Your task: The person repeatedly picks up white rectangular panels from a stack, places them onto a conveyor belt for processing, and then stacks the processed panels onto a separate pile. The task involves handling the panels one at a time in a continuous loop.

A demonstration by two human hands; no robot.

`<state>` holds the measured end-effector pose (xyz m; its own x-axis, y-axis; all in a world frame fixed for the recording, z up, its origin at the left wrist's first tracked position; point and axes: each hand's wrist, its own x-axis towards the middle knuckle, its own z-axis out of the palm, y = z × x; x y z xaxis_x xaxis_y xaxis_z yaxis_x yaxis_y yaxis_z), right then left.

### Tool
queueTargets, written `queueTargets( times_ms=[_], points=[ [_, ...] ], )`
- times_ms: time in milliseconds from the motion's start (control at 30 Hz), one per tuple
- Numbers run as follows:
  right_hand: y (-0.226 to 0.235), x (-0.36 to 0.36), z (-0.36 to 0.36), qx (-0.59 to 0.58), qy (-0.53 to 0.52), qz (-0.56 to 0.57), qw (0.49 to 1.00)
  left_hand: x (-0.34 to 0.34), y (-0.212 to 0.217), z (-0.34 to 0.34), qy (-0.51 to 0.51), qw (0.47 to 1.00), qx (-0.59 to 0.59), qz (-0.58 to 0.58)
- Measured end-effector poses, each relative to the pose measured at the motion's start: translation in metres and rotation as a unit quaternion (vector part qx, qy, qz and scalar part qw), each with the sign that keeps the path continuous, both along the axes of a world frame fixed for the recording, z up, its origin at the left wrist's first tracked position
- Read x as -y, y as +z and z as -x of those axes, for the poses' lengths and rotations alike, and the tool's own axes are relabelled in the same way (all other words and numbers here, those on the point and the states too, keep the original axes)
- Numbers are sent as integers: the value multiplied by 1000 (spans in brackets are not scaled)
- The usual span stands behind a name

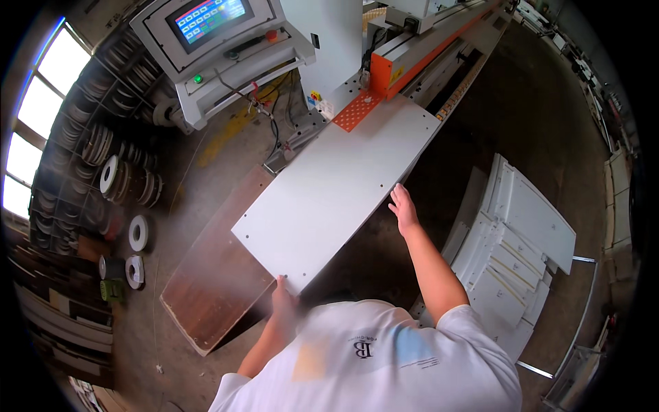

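A long white panel [336, 182] with small holes near its corners lies flat, slanting from near me up to the machine. Its far end meets an orange perforated plate [358, 111] on the edge-banding machine [405, 58]. At the near end, my left hand [283, 299] grips the panel's edge; its thumb shows at the top and the other fingers are hidden beneath. My right hand [403, 206] is beside the panel's right long edge, fingers stretched out, holding nothing. Whether its palm touches the edge I cannot tell.
A control console [233, 48] with a lit screen stands at the far left. Left of the panel is a brown wooden board [220, 275]. White panels [504, 254] are stacked at the right. Edging rolls [139, 233] lie on the floor and fill a rack [103, 144].
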<state>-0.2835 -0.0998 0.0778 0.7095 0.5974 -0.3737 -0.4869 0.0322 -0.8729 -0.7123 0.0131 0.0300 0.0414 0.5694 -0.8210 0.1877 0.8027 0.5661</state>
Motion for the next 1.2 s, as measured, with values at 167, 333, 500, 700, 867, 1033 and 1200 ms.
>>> queueTargets(
  times_ms=[167, 333, 500, 700, 867, 1033, 1200],
  points=[
    [-34, 62, 48, 76, 48, 107, 990, -8, -10, -37, -63, 997, 41, -2],
    [-102, 209, 138, 178, 157, 326, 915, -17, -10, -75, -118, 989, 91, 12],
    [-151, 369, 231, 3, 126, 449, 885, -19, -4, -124, -191, 977, 95, -1],
    [-171, 411, 286, -143, 27, 437, 888, -27, -2, -144, -343, 928, 121, -80],
    [-201, 393, 275, -300, -110, 298, 899, -15, -4, -150, -498, 855, 108, -101],
    [-236, 400, 231, -185, -39, 355, 915, 32, 4, -176, -566, 816, 86, -77],
    [-229, 418, 182, -122, -90, 362, 920, 80, 6, -210, -658, 741, 89, -98]
  ],
)
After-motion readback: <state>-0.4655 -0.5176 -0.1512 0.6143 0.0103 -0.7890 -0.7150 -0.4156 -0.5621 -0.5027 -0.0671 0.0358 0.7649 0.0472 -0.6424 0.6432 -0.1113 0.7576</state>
